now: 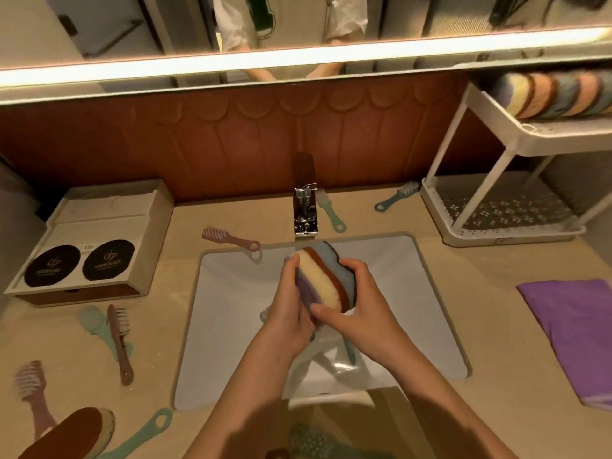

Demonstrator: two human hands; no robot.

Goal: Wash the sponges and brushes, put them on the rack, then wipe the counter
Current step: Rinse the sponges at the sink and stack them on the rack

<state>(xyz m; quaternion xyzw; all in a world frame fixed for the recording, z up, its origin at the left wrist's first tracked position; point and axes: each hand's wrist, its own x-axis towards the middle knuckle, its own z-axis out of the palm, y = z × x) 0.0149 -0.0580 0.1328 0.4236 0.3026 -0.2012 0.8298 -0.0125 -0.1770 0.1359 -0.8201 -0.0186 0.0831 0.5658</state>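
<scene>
Beige surface (490, 309) wraps a white sink (231, 293). Nearest, at the left, lie a brown-topped sponge (66, 432), a teal handle (142, 432) and a pink brush (33, 392). A little farther, a brown brush (119, 342) lies over a teal brush (94, 324).

Above the sink both hands hold a sponge stack (328, 279) of purple, cream, brown and blue layers. The left grip (288, 313) curls round its left side. The right grip (361, 309) curls round its right side, thumb across the near end. Under them a sink brush (349, 351) lies in the basin.

At right a purple cloth (573, 332) lies flat. Farther back are a box (92, 240), a mauve brush (228, 240), the faucet (305, 207), a green brush (328, 207) just beside it, and a far brush (395, 197) near the rack (513, 236). The rack's top shelf carries a sponge row (556, 94).
</scene>
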